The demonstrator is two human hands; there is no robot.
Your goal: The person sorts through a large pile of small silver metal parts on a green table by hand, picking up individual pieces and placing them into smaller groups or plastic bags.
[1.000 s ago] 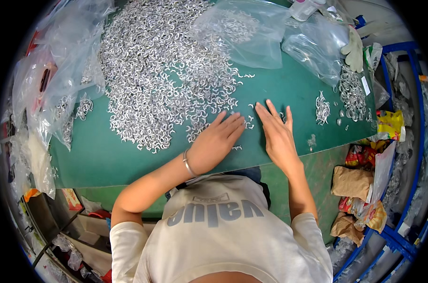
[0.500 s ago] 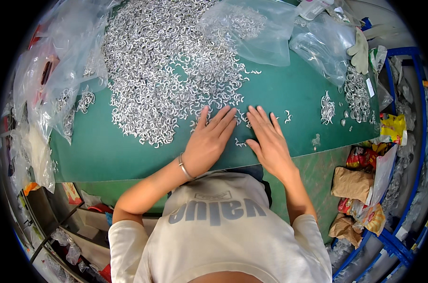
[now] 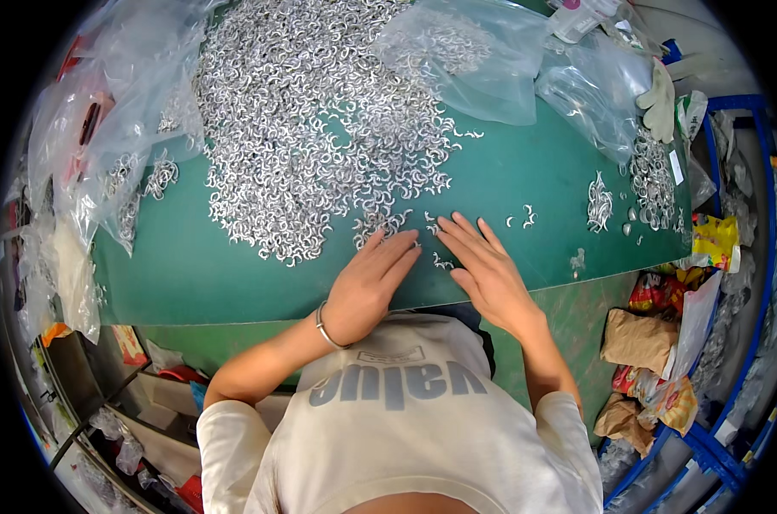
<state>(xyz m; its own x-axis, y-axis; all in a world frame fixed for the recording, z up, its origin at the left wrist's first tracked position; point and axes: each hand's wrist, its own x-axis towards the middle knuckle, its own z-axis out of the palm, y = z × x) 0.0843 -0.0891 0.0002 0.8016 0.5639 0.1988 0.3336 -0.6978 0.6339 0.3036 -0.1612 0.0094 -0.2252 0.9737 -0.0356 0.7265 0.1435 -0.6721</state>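
Observation:
A wide heap of small silver crescent-shaped metal pieces [image 3: 294, 128] spreads over the green tabletop [image 3: 208, 287]. My left hand [image 3: 374, 272] lies palm down at the heap's near edge, fingers stretched forward, the tips touching several crescents. To its right my right hand [image 3: 482, 265] is also palm down with fingers extended and thumb apart. A few loose crescents [image 3: 440, 260] lie in the gap between the hands, and a couple more [image 3: 528, 216] sit beyond the right fingertips. Neither hand grips anything; what is under the palms is hidden.
Clear plastic bags [image 3: 465, 60] lie across the far side, with more bags [image 3: 123, 103] at the left. Smaller piles of metal parts [image 3: 600, 203] and a white glove [image 3: 658, 101] are at the right. Beyond the right edge stand blue racks [image 3: 720, 454] and a brown paper bag [image 3: 638, 337].
Both hands have drawn back slightly toward me. A small clump of crescents near the left fingertips now shows more, pulled toward the near edge.

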